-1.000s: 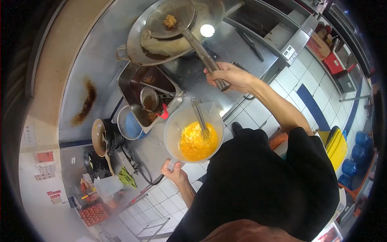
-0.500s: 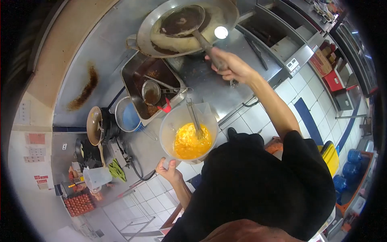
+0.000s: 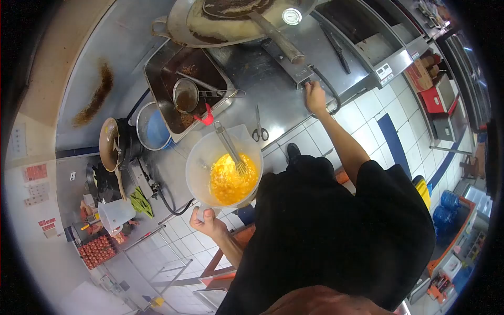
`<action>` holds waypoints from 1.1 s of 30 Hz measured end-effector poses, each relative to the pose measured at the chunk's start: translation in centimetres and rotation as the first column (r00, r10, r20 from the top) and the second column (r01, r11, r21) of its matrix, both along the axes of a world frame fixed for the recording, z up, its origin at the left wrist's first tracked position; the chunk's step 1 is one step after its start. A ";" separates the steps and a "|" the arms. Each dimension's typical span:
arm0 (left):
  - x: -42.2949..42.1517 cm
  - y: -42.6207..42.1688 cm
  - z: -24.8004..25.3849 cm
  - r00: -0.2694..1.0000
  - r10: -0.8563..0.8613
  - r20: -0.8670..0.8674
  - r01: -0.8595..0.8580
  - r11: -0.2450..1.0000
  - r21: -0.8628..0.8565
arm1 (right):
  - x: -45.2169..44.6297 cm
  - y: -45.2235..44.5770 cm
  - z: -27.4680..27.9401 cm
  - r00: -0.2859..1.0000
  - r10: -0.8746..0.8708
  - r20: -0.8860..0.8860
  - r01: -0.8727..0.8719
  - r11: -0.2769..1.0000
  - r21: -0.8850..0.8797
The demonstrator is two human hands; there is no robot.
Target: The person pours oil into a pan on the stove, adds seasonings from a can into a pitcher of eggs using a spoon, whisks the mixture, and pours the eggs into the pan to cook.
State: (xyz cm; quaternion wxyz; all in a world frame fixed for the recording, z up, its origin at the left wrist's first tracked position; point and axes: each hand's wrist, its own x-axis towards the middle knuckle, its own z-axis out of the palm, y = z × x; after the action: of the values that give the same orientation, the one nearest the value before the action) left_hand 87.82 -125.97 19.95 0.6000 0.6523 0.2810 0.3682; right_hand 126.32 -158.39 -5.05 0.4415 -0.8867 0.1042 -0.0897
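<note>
"At seven o'clock, holding what in the left hand's (image 3: 209, 224) grip?"
"The pitcher (image 3: 197, 167) of yellow mixture (image 3: 228, 184), towards nine from centre."
"Between one and two?"
"Touching the metal box (image 3: 286, 64) with the right hand (image 3: 315, 98); can't tell how wide."

The top edge cuts off the wok (image 3: 177, 27) and the strainer (image 3: 276, 38). My left hand (image 3: 209, 223) hides most of the handle of the jug (image 3: 196, 170), and the yellow liquid (image 3: 227, 186) seems to cover the tips of the whisk (image 3: 227, 142). What the fingertips of my right hand (image 3: 314, 96) meet on the metal box (image 3: 287, 64) is too small to tell, like the print on the wall papers (image 3: 35, 172).
</note>
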 end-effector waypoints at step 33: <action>-7.4 4.0 0.1 0.988 0.141 0.070 -0.146 0.986 0.076 | -17.7 20.2 29.7 0.457 0.835 0.308 -0.888 0.408 0.213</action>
State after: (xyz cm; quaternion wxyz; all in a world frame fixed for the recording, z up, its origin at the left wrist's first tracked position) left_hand 80.38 -121.97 20.01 0.5536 0.6420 0.2926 0.4425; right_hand 108.57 -138.15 24.69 0.5779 -0.7105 -0.3881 0.1031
